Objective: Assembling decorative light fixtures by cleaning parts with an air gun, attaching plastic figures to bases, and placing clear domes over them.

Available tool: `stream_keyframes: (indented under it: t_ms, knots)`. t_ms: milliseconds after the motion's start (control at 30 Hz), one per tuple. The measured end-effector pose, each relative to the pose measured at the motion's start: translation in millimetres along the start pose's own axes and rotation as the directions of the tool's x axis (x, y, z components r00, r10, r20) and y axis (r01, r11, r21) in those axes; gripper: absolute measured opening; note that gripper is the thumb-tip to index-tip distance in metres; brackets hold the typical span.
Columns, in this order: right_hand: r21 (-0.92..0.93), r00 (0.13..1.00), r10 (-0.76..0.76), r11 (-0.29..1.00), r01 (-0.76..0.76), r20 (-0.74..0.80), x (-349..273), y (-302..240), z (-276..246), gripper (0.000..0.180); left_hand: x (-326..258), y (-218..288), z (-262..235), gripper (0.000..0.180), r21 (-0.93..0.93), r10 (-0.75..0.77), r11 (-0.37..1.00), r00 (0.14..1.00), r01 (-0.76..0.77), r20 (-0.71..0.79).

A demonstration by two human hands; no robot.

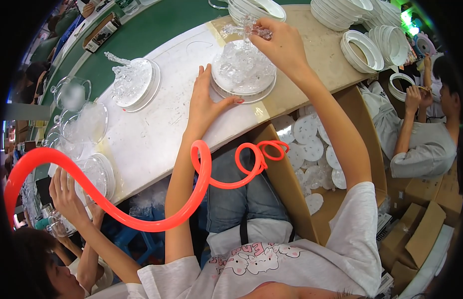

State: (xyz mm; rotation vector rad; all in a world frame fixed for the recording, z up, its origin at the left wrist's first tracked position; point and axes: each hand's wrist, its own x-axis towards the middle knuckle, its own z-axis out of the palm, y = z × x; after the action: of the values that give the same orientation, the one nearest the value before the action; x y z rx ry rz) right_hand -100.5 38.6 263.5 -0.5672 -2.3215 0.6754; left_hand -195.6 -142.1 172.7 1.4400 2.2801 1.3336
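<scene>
Currently, the person's right hand (282,44) pinches a clear, branching plastic piece (248,33) at the top of a clear, craggy plastic mound (241,67) on a white round base (264,85), which sits on the pale worktable (151,132). The left hand (203,102) spreads its fingers and thumb along the base's near-left edge.

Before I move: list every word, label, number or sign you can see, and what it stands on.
White short-sleeved T-shirt: pink lettering by a rabbit print, partly distorted; wording not copied out.
Small open-topped brown cardboard box, upper left: printing on its side, too small to read.
White carton with black print, lower right: partly hidden, wording not copied out.
Round white plastic base with clear bumpy top, by the left hand: no legible text.
</scene>
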Motion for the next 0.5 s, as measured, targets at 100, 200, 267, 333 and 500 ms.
stream_keyframes:
  t_ms: [100, 200, 267, 333, 500]
  knots:
    - [-0.028, 1.0, 0.014, 1.0, -0.014, -0.006, -0.1, -3.5, 0.5, 0.025, -0.8, 1.7, -0.2, 0.102, -0.01, -0.03, 0.999, 1.0, 0.03, -0.006]
    - [-0.047, 0.999, 0.038, 0.998, -0.038, -0.007, -1.0, -5.3, 1.0, 0.026, -0.4, 2.9, 0.0, 0.101, -0.029, -0.054, 0.998, 0.998, 0.054, 0.013]
    - [-0.042, 0.999, 0.041, 0.998, -0.041, -0.009, -0.6, -7.5, 2.3, 0.026, -0.7, 2.0, -2.1, 0.1, -0.038, -0.046, 0.998, 0.999, 0.046, 0.005]
    - [-0.045, 0.999, 0.04, 0.998, -0.04, -0.002, -1.0, -6.8, 2.3, 0.026, -0.5, 2.1, -0.8, 0.1, -0.035, -0.038, 0.999, 0.999, 0.038, 0.004]
    - [-0.033, 1.0, 0.021, 0.999, -0.021, -0.004, -0.1, 1.1, 3.5, 0.027, -0.1, 3.1, 0.5, 0.099, -0.03, -0.024, 0.999, 1.0, 0.024, -0.002]
